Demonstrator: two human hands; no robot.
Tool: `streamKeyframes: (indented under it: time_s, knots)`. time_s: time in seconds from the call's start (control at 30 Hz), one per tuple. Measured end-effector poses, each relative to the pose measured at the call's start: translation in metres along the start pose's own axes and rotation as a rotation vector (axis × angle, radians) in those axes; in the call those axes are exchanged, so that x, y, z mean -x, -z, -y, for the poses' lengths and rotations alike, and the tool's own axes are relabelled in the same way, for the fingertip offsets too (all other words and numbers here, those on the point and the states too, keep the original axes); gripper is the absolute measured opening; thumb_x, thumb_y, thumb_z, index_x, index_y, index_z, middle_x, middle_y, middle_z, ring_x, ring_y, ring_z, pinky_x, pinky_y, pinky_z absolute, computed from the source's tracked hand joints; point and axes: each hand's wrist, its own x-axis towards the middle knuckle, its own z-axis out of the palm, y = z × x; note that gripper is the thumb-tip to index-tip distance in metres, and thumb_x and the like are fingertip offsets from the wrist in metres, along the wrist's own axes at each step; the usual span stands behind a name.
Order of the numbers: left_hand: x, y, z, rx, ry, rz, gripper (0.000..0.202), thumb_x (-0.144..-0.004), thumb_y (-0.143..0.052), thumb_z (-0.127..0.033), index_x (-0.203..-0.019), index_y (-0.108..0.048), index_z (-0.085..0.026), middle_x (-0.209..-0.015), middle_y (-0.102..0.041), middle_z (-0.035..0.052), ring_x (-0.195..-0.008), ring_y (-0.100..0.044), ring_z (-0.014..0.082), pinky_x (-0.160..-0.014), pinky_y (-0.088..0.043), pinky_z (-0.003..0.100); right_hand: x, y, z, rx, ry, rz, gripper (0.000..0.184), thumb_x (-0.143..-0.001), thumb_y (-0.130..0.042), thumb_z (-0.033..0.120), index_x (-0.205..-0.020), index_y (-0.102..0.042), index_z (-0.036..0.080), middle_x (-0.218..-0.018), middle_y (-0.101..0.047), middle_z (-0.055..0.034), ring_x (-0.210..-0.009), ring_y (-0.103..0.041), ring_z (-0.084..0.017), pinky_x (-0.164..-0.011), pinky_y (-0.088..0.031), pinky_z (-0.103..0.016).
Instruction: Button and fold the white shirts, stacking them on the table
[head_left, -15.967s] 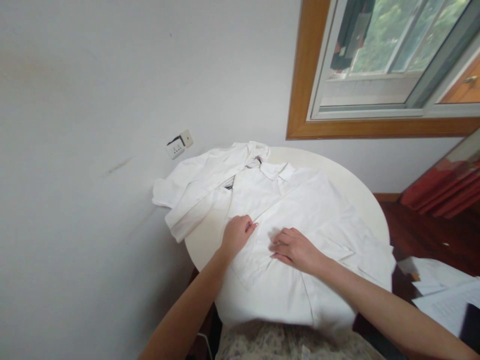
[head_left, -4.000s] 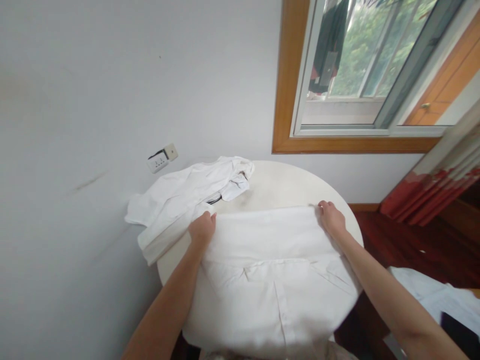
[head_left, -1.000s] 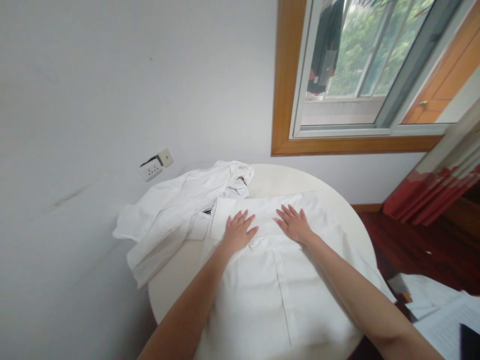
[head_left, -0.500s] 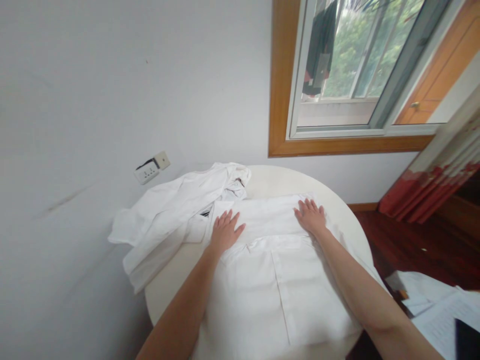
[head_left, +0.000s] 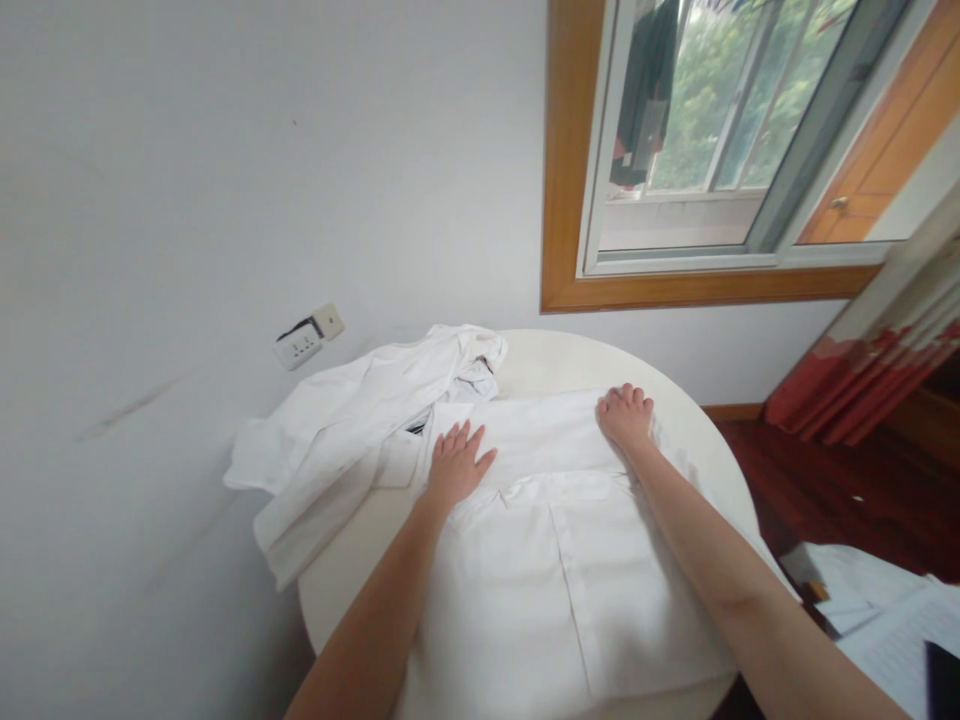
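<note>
A white shirt (head_left: 555, 560) lies folded on a round white table (head_left: 555, 360), its far part doubled back towards me. My left hand (head_left: 454, 465) rests flat on the shirt's far left corner, fingers spread and open. My right hand (head_left: 627, 415) sits at the far right corner of the fold, fingers curled down onto the cloth edge. Whether it pinches the fabric I cannot make out.
A second white garment (head_left: 352, 420) lies crumpled at the table's far left, hanging over the edge by the wall socket (head_left: 307, 338). A wood-framed window (head_left: 675, 280) is behind. Papers (head_left: 877, 610) lie at the lower right, and a red curtain (head_left: 877, 380) hangs at the right.
Both hands slid outward from the middle of the fold to its far corners. My right hand's fingers have curled from flat. The left hand stays flat.
</note>
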Motion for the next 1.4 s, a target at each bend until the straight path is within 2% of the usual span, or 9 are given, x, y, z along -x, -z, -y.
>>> streamKeyframes:
  time_s: [0.1,0.33,0.6,0.7,0.83,0.9,0.97,1.17,1.4]
  knots:
    - [0.000,0.000,0.000,0.005,0.000,-0.011,0.058,-0.090,-0.036,-0.056,-0.138,-0.044,-0.025,-0.146,-0.039,0.0100,-0.137,-0.032,0.0303,-0.109,-0.028,0.051,-0.001,-0.008,-0.003,-0.015,0.025,-0.006,0.054,-0.094,-0.024,0.036,-0.134,-0.049,0.009,-0.142,-0.041,-0.0192,-0.131,-0.028,-0.034,-0.104,-0.018,-0.051]
    - [-0.001,-0.002,0.001,-0.016,-0.002,0.002,0.059,-0.090,-0.033,-0.057,-0.138,-0.044,-0.025,-0.146,-0.040,0.0106,-0.136,-0.033,0.0294,-0.109,-0.028,0.050,-0.013,-0.024,-0.010,-0.028,-0.045,0.190,0.063,-0.095,-0.016,0.048,-0.146,-0.030,0.014,-0.152,-0.025,-0.0149,-0.141,-0.015,-0.030,-0.109,-0.008,-0.057]
    - [0.000,0.000,-0.002,-0.017,0.031,0.016,0.059,-0.090,-0.034,-0.057,-0.139,-0.042,-0.025,-0.147,-0.037,0.0118,-0.137,-0.031,0.0311,-0.107,-0.029,0.054,-0.015,-0.024,-0.007,-0.049,-0.081,0.203,0.071,-0.093,-0.016,0.056,-0.145,-0.031,0.010,-0.151,-0.023,-0.0213,-0.140,-0.015,-0.033,-0.108,-0.004,-0.060]
    - [0.001,-0.001,-0.004,-0.016,0.048,0.007,0.060,-0.090,-0.034,-0.057,-0.139,-0.043,-0.024,-0.148,-0.036,0.0130,-0.136,-0.031,0.0331,-0.106,-0.029,0.057,-0.011,-0.020,-0.005,-0.047,-0.076,0.136,0.070,-0.093,-0.018,0.055,-0.146,-0.030,0.011,-0.151,-0.023,-0.0224,-0.140,-0.015,-0.034,-0.107,-0.004,-0.061]
    - [0.004,-0.001,-0.006,-0.014,0.051,-0.021,0.058,-0.090,-0.035,-0.056,-0.138,-0.044,-0.024,-0.147,-0.038,0.0125,-0.136,-0.032,0.0332,-0.107,-0.029,0.056,-0.007,-0.014,-0.002,-0.055,0.118,0.009,0.059,-0.094,-0.023,0.048,-0.146,-0.029,0.020,-0.155,-0.019,-0.0134,-0.142,-0.010,-0.029,-0.110,-0.002,-0.057]
    - [0.004,0.000,-0.007,-0.024,0.055,-0.038,0.057,-0.089,-0.036,-0.056,-0.136,-0.046,-0.025,-0.145,-0.040,0.0124,-0.135,-0.033,0.0332,-0.107,-0.029,0.055,-0.008,-0.015,-0.003,-0.076,0.233,0.042,0.055,-0.095,-0.023,0.043,-0.144,-0.034,0.020,-0.153,-0.026,-0.0099,-0.141,-0.016,-0.025,-0.112,-0.006,-0.050]
    - [0.001,0.002,-0.008,-0.044,0.051,-0.061,0.057,-0.089,-0.038,-0.056,-0.134,-0.049,-0.024,-0.144,-0.041,0.0127,-0.134,-0.034,0.0331,-0.108,-0.028,0.054,-0.010,-0.018,-0.004,-0.097,0.271,0.103,0.055,-0.096,-0.022,0.042,-0.143,-0.037,0.019,-0.150,-0.033,-0.0096,-0.139,-0.024,-0.023,-0.112,-0.012,-0.047]
    - [-0.022,0.006,0.001,-0.064,-0.056,-0.139,0.051,-0.091,-0.037,-0.049,-0.133,-0.051,-0.023,-0.144,-0.042,0.0107,-0.136,-0.033,0.0268,-0.112,-0.025,0.045,-0.015,-0.028,-0.006,-0.061,0.244,0.158,0.055,-0.096,-0.023,0.048,-0.144,-0.035,0.024,-0.152,-0.027,-0.0105,-0.140,-0.024,-0.023,-0.112,-0.014,-0.045]
    - [-0.033,-0.007,0.016,-0.051,-0.036,-0.127,0.057,-0.091,-0.035,-0.052,-0.136,-0.047,-0.018,-0.144,-0.041,0.0153,-0.135,-0.035,0.0266,-0.111,-0.029,0.042,-0.018,-0.028,-0.004,-0.029,0.182,0.210,0.065,-0.095,-0.017,0.052,-0.146,-0.029,0.013,-0.152,-0.026,-0.0125,-0.141,-0.019,-0.023,-0.113,-0.011,-0.044]
